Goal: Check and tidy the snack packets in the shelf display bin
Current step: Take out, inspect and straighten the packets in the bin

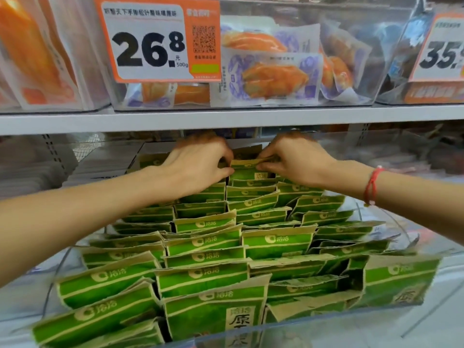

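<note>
Both hands, left hand point(198, 163) and right hand point(296, 160), pinch a rear packet point(247, 169) at frame centre, while the bin's point(301, 322) front rows look uneven, tidying apparently unfinished.

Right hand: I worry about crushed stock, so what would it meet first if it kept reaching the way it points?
Probably the left hand, since the right hand points leftward along the green packet both hands pinch; depth is unclear.

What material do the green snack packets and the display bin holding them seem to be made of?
Green snack packets: probably matte kraft paper, given the tan, rough-looking top edges and lack of shine. Display bin: clear rigid plastic, perhaps acrylic; packets show through its glossy front wall.
</note>
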A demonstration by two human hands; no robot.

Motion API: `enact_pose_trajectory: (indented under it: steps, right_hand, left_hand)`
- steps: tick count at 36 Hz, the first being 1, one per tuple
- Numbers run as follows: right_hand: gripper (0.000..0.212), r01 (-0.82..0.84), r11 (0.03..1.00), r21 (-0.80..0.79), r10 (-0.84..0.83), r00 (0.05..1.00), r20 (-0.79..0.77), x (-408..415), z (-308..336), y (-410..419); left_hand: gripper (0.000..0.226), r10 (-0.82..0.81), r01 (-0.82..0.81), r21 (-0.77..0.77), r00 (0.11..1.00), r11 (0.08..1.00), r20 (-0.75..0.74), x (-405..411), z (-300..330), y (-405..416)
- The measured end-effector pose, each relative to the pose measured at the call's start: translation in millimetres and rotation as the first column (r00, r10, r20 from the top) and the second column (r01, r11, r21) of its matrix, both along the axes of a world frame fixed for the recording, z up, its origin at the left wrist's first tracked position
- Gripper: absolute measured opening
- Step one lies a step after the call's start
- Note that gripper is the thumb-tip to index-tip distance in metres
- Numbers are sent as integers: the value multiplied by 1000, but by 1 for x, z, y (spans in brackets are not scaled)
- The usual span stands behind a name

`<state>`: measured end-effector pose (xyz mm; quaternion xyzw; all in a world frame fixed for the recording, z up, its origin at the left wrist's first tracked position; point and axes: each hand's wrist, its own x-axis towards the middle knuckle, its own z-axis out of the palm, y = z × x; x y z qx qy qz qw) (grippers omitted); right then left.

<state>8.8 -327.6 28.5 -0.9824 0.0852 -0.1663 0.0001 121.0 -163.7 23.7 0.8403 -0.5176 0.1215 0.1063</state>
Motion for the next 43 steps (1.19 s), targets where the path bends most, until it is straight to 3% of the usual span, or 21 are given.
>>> enact_pose_trajectory:
  steps: [3, 8, 12, 15, 18, 20, 23, 31, 37, 40, 43]
  right_hand:
    - [23, -14, 996, -86, 10, 999, -50, 10, -7, 0]
    - [23, -9, 1000, -27, 4, 987, -159, 18, -8, -3]
    - [29, -9, 999, 40, 19, 961, -274, 9, 1, 0]
    - [39, -24, 986, 166, 61, 973, -225, -15, 9, 0]
    - [58, -29, 979, 200, 59, 988, -143, -43, 13, 2]
    - [82, 122, 963, 240, -43, 949, -311, -56, 8, 5]
    - [107, 224, 968, 110, -150, 875, -459, -60, -14, 4]
    - [90, 244, 969, 41, -199, 869, -453, -59, -22, 6]
    - [106, 297, 949, 101, -219, 857, -466, -58, -4, 18]
    - [109, 238, 929, 283, -139, 934, -329, -64, 11, 34]
    - [85, 97, 894, 437, -79, 995, -58, -75, 22, 50]
  left_hand:
    - [19, -17, 14, -40, 997, 999, -71, 2, 2, 0]
    - [16, 3, -59, -214, 968, 975, -251, 6, -3, -6]
    - [37, 73, -108, -132, 966, 985, -248, 12, -5, -20]
    - [31, 128, -162, -119, 960, 980, -250, 13, -7, -32]
    - [17, 137, -197, -208, 953, 958, -270, 8, -10, -35]
    - [15, 130, -216, -261, 942, 941, -310, 2, -12, -32]
    - [20, 115, -254, -326, 914, 911, -389, -7, -12, -22]
    - [20, 63, -266, -414, 895, 871, -442, -38, -4, 13]
    - [12, 12, -211, -456, 916, 865, -402, -69, 4, 35]
    - [11, -20, -160, -497, 941, 853, -338, -81, 13, 47]
    - [11, -84, -104, -531, 944, 841, -319, -92, 26, 61]
